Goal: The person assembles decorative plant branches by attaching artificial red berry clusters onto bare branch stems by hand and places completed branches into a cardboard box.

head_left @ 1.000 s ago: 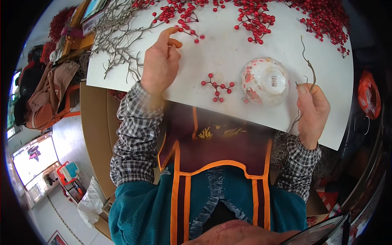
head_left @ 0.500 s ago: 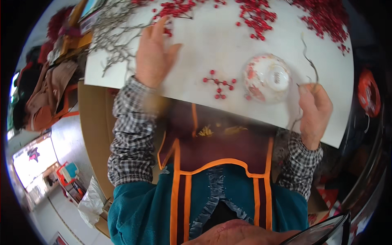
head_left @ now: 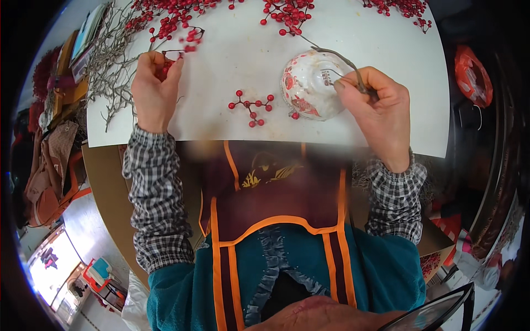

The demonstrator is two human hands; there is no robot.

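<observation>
My left hand (head_left: pixel 154 91) is closed on a sprig of red berries (head_left: pixel 185 41) at the left of the white table (head_left: pixel 386 110). My right hand (head_left: pixel 378 107) pinches a thin brown twig (head_left: pixel 342 55) that arches over a white bowl with red patterns (head_left: pixel 310 85), which lies tipped on the table right beside the hand. The twig leads up toward a berry cluster (head_left: pixel 287 16) at the far edge. Between my hands a small loose berry sprig (head_left: pixel 251 105) lies flat on the table.
More red berry branches (head_left: pixel 397 8) are strewn along the table's far side. A heap of bare grey twigs (head_left: pixel 113 60) covers the left corner. A red round object (head_left: pixel 472 74) sits off the right edge. Bags (head_left: pixel 47 165) and boxes lie on the floor at left.
My left hand reached up to the berry branches and now grips a red sprig. My right hand moved up beside the bowl, bringing the twig over it.
</observation>
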